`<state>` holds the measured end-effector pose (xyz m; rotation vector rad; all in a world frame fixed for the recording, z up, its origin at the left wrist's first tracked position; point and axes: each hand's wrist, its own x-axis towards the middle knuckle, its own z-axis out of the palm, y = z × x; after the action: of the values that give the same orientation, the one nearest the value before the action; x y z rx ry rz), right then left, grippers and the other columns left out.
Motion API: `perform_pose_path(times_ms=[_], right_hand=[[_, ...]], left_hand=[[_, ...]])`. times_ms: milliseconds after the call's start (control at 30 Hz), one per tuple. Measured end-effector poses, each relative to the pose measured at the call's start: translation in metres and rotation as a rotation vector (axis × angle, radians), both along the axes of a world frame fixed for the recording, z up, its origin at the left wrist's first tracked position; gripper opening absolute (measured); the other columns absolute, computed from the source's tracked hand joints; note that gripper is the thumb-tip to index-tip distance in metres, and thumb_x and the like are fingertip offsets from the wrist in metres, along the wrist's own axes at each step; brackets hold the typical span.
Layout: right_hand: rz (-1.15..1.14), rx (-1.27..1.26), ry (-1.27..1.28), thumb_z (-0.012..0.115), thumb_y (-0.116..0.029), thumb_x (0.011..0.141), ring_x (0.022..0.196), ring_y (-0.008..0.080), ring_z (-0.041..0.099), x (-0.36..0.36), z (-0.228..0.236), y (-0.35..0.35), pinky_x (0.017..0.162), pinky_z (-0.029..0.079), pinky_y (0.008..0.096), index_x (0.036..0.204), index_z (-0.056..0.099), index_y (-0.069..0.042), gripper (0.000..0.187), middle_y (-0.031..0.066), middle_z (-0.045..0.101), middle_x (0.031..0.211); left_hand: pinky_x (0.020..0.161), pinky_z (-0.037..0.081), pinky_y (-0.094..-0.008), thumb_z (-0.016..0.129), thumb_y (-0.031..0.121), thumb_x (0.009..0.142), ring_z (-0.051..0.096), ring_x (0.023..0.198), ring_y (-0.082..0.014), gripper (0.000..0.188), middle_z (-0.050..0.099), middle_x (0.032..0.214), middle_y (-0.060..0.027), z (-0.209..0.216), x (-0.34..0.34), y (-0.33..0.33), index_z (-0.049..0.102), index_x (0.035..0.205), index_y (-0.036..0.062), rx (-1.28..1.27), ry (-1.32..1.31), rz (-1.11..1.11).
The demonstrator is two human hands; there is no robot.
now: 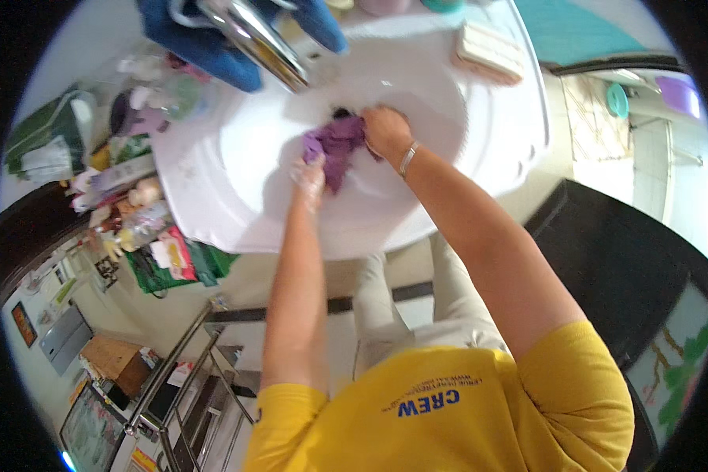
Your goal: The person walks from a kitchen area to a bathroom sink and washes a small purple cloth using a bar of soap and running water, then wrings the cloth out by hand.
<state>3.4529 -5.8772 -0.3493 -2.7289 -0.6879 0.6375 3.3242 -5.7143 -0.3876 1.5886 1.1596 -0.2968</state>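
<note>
A purple cloth (340, 145), wet-looking and bunched up, is stretched between my two hands low in the white sink (248, 149). My left hand (310, 175), with whitish suds on it, is closed on the cloth's left end. On the right, my right hand (386, 130) grips the other end, its fingers curled and partly hidden; a silver bracelet (407, 158) circles that wrist. Just beyond the cloth lies the dark drain (341, 113). A loose fold hangs down between the hands.
A chrome faucet (269, 49) reaches over the basin, with a blue cloth (208, 55) around its base. On the right rim sits a cream block (489, 52), perhaps a brush or soap. Bottles and bags (145, 224) crowd the left side; a metal railing (169, 366) stands lower left.
</note>
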Motion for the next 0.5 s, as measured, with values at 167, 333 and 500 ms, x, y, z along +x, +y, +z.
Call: perform_pose_path(times_ms=[167,333,500], right_hand=[[-0.129,0.057,-0.170,0.051,-0.016,0.078,0.090,0.0314,0.059,-0.014,-0.002,0.001,0.076,0.047,0.0421,0.089,0.062,-0.008,0.018,0.0134,0.060,0.094],[-0.189,0.787,0.235,0.050,-0.026,0.084,0.084,0.0354,0.056,-0.042,-0.001,0.043,0.074,0.043,0.0428,0.085,0.061,-0.006,0.023,0.0169,0.059,0.085],[0.021,0.538,-0.003,0.059,-0.019,0.078,0.110,0.0294,0.048,-0.064,0.048,0.043,0.093,0.036,0.0427,0.112,0.053,-0.008,0.036,0.0128,0.051,0.118]], left_hand=[[0.082,0.046,-0.0426,0.048,0.030,0.089,0.052,0.103,-0.0288,0.047,0.051,0.115,-0.0220,0.015,0.009,0.013,0.043,0.120,-0.0046,-0.061,0.007,0.010],[0.075,0.048,-0.0358,0.037,0.040,0.093,0.058,0.089,-0.0242,0.047,0.058,0.103,-0.0152,0.080,0.016,-0.002,0.053,0.104,-0.0024,-0.631,-0.255,0.503],[0.083,0.045,-0.0329,0.040,0.036,0.093,0.057,0.093,-0.0214,0.040,0.059,0.100,-0.0116,0.063,0.021,-0.002,0.056,0.104,0.0012,-0.569,-0.385,0.477]])
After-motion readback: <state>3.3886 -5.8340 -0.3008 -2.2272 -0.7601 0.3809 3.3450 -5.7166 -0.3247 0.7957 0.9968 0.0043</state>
